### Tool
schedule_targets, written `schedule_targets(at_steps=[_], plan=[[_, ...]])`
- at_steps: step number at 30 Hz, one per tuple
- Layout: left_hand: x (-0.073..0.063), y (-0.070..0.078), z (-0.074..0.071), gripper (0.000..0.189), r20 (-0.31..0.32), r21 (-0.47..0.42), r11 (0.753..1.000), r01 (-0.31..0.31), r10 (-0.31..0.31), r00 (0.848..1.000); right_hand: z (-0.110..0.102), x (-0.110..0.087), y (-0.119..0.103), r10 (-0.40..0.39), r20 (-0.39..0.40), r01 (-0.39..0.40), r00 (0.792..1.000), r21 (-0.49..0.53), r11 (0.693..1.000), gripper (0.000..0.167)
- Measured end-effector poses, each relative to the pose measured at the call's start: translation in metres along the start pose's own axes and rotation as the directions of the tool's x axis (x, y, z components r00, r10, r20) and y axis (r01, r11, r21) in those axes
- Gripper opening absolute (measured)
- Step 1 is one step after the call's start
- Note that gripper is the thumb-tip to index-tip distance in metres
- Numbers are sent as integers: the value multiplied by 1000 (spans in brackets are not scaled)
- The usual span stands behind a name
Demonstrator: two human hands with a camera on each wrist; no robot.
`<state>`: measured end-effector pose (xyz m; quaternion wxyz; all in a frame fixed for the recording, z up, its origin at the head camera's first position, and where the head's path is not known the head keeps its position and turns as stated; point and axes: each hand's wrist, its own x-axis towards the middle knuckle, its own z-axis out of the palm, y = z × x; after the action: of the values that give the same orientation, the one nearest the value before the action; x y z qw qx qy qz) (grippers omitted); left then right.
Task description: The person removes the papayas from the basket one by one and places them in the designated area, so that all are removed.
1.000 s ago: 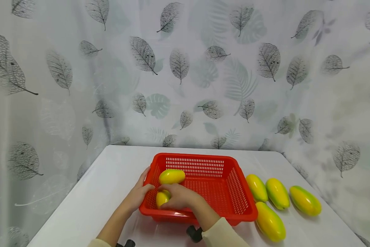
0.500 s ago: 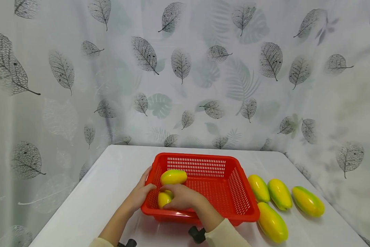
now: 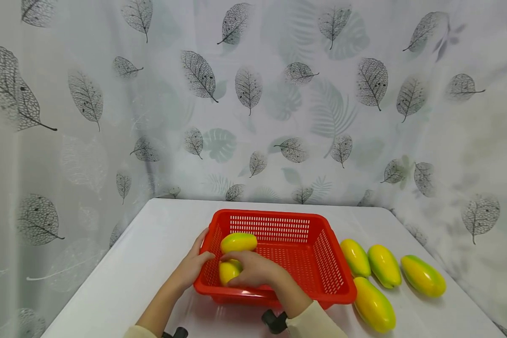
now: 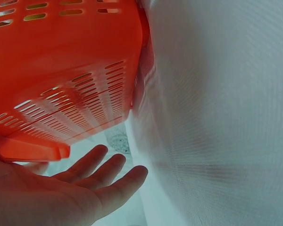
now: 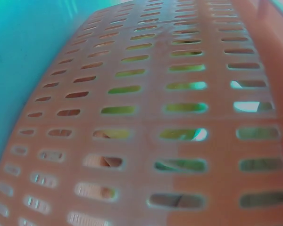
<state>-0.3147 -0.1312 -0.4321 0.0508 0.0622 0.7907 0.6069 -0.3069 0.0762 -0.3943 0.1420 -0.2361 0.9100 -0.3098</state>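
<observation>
A red slotted plastic basket (image 3: 274, 293) stands on the table. My left hand (image 3: 190, 267) holds its left rim, thumb over the top; the left wrist view shows the other fingers (image 4: 118, 183) extended outside, below the rim. Inside the basket, at the near left, my right hand (image 3: 253, 268) grips a yellow-green mango (image 3: 229, 272) between thumb and fingers, covering its right part. Just behind it lies another mango (image 3: 238, 242). The right wrist view shows mostly the slotted basket wall (image 5: 146, 94), with green and yellow behind the slots; the right hand is mostly hidden there.
Several more mangoes lie on the white table (image 3: 122, 281) right of the basket, the nearest mango (image 3: 374, 305) close to its near right corner and the farthest right mango (image 3: 423, 276) near the table's right side. A leaf-print curtain (image 3: 253, 103) hangs behind.
The right hand and the mango in it have shifted slightly right inside the basket. The left hand stays on the rim. The whole head view has drifted a little.
</observation>
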Motion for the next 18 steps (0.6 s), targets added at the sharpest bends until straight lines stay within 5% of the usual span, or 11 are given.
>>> schedule_targets(at_steps=[18], plan=[[-2, 3, 2, 79, -9, -22, 1000, -5, 5, 1000, -10, -16, 17, 19, -16, -18, 1000, 40, 999, 56]])
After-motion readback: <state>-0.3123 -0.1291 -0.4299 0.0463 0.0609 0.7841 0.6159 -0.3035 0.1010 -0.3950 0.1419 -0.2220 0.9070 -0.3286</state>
